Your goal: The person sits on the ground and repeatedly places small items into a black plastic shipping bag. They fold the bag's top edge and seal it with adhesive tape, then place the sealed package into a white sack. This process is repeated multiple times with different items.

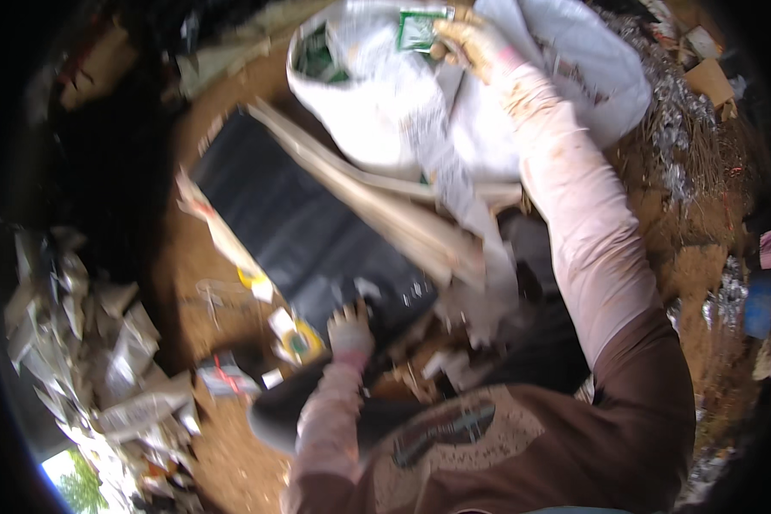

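Note:
My right hand [472,45], in a stained pale glove, grips a small green-and-white packet [417,30] above a large white sack [366,122]. Green material [318,58] shows inside the sack's mouth. A whitish strip of sheeting [450,160] hangs from the sack towards my legs. My left hand [350,334], gloved too, rests fingers spread on the near end of a flat black panel [308,218]. Its grip seems empty, though blur softens the fingertips. The panel slants across the ground before me, with folded tan sheeting [372,212] along its far side.
Crumpled silvery-grey wrappers [115,372] are heaped at the left. Yellow-and-white pieces [299,340] and a grey bundle with a red tie [225,374] lie on the brown ground. Shiny foil scraps [678,141] and a blue object [759,307] are at the right.

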